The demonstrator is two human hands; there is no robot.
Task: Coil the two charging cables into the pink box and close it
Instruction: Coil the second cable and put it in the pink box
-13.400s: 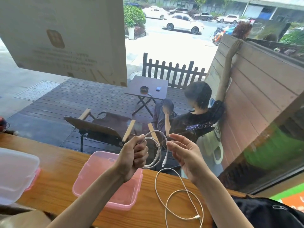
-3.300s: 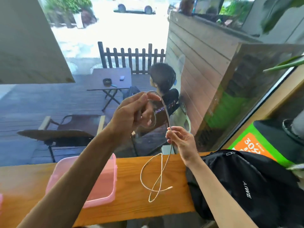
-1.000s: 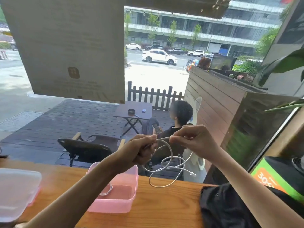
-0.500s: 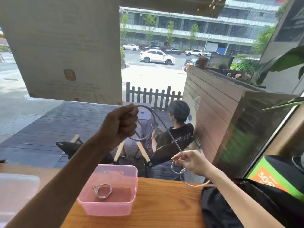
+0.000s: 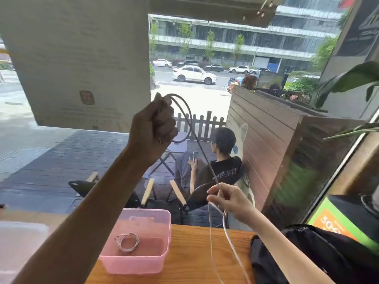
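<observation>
Pink plastic marked the goal: the box (image 5: 143,261) stood open on the counter (image 5: 196,259) with one coil (image 5: 127,242) already flat on its floor. The left hand (image 5: 152,128), raised high, was fisted on the second cable (image 5: 198,148), probably to pull it taut for winding. Below, the right hand (image 5: 229,198) pinched the same cable between thumb and fingertips, letting the slack hang toward the counter. Its loose end ran out of view, so I could not tell how much remained. A black bag (image 5: 320,255) lay just right of the hanging slack and might snag it. The lid (image 5: 18,242) seemed to lie at the far left, blurred.
</observation>
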